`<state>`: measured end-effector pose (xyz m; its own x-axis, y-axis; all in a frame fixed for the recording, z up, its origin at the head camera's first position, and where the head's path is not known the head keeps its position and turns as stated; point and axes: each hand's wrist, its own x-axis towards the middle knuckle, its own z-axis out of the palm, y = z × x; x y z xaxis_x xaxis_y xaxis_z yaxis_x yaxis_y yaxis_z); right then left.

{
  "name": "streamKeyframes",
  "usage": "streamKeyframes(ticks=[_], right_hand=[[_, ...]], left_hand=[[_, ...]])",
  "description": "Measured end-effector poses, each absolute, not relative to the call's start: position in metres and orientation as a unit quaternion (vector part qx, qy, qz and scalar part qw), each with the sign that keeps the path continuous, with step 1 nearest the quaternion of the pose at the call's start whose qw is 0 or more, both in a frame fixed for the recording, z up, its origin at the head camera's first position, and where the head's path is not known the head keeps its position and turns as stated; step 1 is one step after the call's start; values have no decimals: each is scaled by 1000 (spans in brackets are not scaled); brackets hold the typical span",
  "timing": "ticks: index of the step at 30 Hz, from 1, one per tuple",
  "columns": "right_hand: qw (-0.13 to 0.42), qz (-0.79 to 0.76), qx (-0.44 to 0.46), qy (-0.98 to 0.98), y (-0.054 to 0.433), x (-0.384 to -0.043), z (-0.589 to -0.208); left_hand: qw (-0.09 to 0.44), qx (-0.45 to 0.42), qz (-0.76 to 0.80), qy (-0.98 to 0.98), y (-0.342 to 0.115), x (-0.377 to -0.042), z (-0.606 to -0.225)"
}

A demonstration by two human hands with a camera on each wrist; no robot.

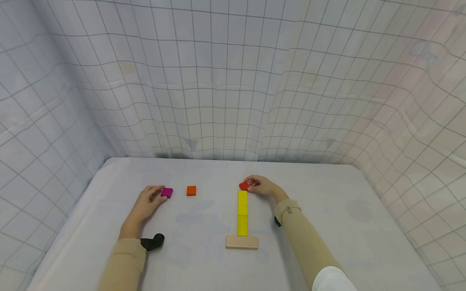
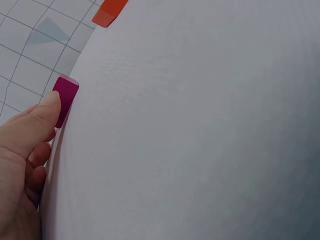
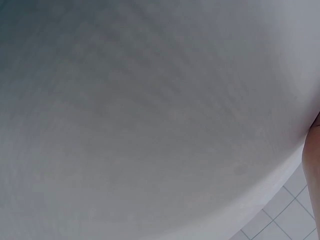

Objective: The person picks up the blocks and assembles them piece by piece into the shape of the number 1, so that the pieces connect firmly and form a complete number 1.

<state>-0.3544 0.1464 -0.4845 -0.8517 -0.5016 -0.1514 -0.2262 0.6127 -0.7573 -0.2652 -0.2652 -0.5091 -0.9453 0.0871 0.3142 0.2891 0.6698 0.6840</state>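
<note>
My left hand (image 1: pixel 146 204) pinches a magenta block (image 1: pixel 166 192) between thumb and fingers at the left of the table. The left wrist view shows the thumb on the side of that magenta block (image 2: pixel 65 100). Beside it, to the right, lies an orange block (image 1: pixel 191 190). My right hand (image 1: pixel 263 186) pinches a red block (image 1: pixel 244 186) at the far end of a line of two yellow blocks (image 1: pixel 242 214). A pale wooden plank (image 1: pixel 242 242) lies crosswise at the line's near end. Only an edge of the right hand (image 3: pixel 312 165) shows in the right wrist view.
A white cloth covers the table (image 1: pixel 204 266). Behind it and at both sides hang white curtains (image 1: pixel 225 81) with a dark grid. A dark wrist device (image 1: pixel 153 242) sticks out from the left sleeve.
</note>
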Motion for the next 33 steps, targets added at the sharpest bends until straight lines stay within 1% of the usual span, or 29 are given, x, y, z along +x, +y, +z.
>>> streamKeyframes(ticks=[8, 11, 13, 18, 20, 25, 33], right_hand=[[182, -394, -202, 878, 147, -356, -486], [185, -404, -214, 870, 150, -358, -486], [179, -414, -237, 861, 154, -364, -495], [181, -415, -229, 862, 154, -365, -496], [184, -405, -206, 871, 149, -359, -487], [173, -395, -206, 878, 147, -357, -487], [175, -392, -197, 882, 146, -354, -484]], left_hand=[[150, -104, -393, -901, -264, -266, -511], [154, -103, -395, -900, -264, -265, -511], [155, -100, -397, -899, -263, -265, -511], [148, -87, -408, -897, -262, -264, -510], [146, -81, -411, -896, -262, -263, -510], [141, -65, -414, -897, -260, -262, -509], [138, -41, -433, -890, -260, -261, -513]])
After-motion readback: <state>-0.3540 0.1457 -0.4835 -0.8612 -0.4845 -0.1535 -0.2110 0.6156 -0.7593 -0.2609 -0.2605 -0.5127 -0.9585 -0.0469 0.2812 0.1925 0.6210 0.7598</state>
